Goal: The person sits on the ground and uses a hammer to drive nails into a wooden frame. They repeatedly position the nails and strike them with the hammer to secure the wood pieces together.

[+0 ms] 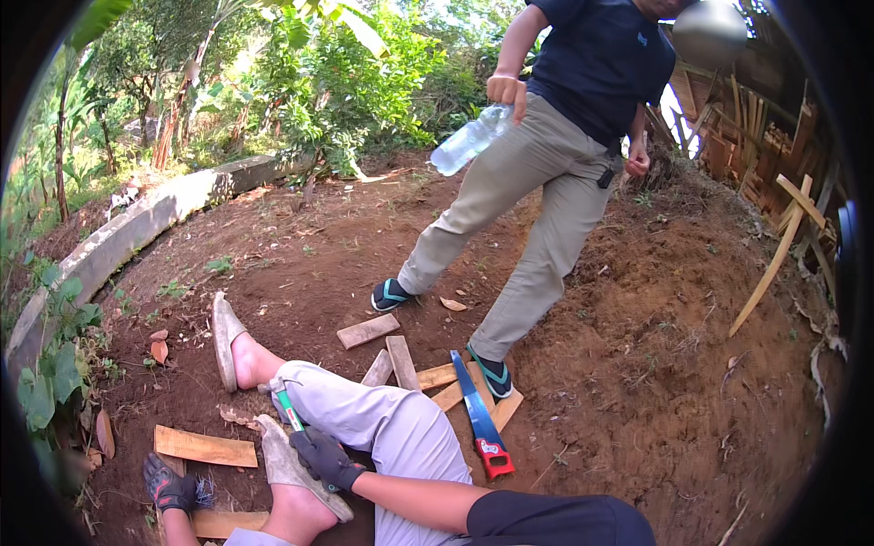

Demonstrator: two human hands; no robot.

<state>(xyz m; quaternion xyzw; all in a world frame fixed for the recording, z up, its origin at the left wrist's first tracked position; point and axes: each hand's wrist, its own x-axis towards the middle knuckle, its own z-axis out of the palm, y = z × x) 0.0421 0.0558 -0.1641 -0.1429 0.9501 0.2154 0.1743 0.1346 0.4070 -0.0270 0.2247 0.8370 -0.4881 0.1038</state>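
My gloved right hand (326, 460) is closed around a hammer (289, 411) with a green handle, held upright beside my bent knee. At the lower left, my gloved left hand (169, 484) has its fingers curled over the side of a wooden plank (173, 464). Next to that hand lies a small bluish bundle of thin pieces, perhaps nails (204, 494). A short board (206, 447) lies across the plank's far end. Another board (228, 523) crosses nearer to me, partly under my leg.
A handsaw (479, 414) with a red handle lies on loose boards (449, 394) right of my knee. A person (546, 173) stands just beyond, a foot among the boards, holding a plastic bottle (472, 139). Long slats (781, 250) lean at the right; a low concrete wall (137, 223) runs left.
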